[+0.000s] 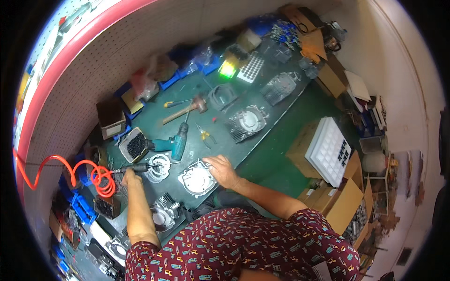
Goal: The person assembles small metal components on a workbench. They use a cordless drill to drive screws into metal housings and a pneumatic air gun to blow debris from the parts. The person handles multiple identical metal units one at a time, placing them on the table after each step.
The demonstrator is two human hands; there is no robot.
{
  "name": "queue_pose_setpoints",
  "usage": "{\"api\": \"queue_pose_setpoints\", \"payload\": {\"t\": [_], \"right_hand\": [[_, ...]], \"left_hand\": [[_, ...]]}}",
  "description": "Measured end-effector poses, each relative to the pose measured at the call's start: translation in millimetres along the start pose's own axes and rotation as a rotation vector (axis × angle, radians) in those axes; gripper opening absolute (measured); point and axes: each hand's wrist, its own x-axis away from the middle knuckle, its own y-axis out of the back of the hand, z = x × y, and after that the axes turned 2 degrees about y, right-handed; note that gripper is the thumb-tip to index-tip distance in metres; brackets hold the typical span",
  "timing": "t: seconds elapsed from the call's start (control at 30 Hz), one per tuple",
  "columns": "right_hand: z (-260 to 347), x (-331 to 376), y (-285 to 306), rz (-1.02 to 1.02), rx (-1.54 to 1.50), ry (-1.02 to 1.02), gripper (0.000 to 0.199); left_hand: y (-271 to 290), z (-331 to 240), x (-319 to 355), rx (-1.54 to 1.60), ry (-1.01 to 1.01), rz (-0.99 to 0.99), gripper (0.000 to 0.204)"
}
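My left hand [130,179] is wrapped around a dark air screwdriver [141,167], which lies level with its thin bit pointing right. A coiled orange-red hose [103,180] leads up to the tool's rear end. My right hand [223,171] grips the upper right rim of a silver cast metal housing [196,180] on the bench, its fingers curled over the edge. The bit's tip is above and left of this housing, apart from it. Behind the bit lies a ring-shaped metal casting [158,173]. Another finned casting [164,213] sits beside my left forearm.
A teal cordless drill [177,143], a mallet [199,104] and yellow-handled pliers [205,136] lie on the green bench [197,122]. A tray of black screws [136,146] stands left. Finned castings [249,121] sit farther back. Cardboard boxes [344,206] and white trays [330,152] stand right.
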Motion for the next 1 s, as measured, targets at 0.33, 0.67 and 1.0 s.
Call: {"api": "queue_pose_setpoints", "payload": {"t": [0.33, 0.67, 1.0], "right_hand": [[3.4, 8.6, 7.9, 0.02, 0.008, -0.067, 0.035], [-20.2, 4.5, 7.3, 0.086, -0.079, 0.014, 0.043], [-36.6, -3.1, 23.2, 0.314, -0.279, 0.139, 0.089]], "left_hand": [[-50.0, 21.3, -5.3, 0.159, 0.203, 0.02, 0.035], [26.5, -66.8, 116.5, 0.57, -0.29, 0.423, 0.03], [82.0, -97.6, 348.2, 0.885, -0.375, 0.89, 0.028]]}}
